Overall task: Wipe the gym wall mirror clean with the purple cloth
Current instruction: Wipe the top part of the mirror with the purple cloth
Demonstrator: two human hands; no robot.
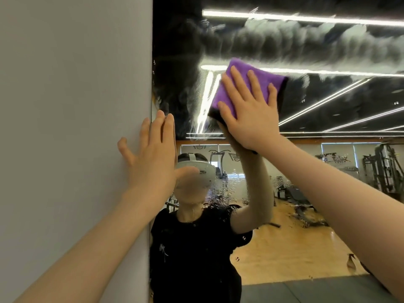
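Two bare forearms are reaching up and forward from the lower corners of the view. The left hand (150,158) is lying flat with its fingers straight and slightly spread, holding nothing; its palm is resting on the grey wall (72,119) right at the vertical edge where the wall is meeting the mirror (328,101), and its thumb is extending across onto the glass side. The right hand (249,112) is higher and to the right, fingers straight and fanned apart, pressing the purple cloth (260,80) flat against the mirror rather than gripping it. The cloth is folded into a rough square, tilted, with a dark edge showing along its right and lower-left sides; it is sitting in the upper middle part of the glass, just right of the wall edge. Around and above the cloth, cloudy white smear marks are showing on the glass, and below the hand a patch of droplets (225,193) is clinging to the surface. In the reflection, a person in a black T-shirt (192,248) is wearing a white headset (196,168). Farther back in the reflection, a wooden floor (284,252), weight machines (382,169) at the right, and long ceiling light strips (306,18) are showing.
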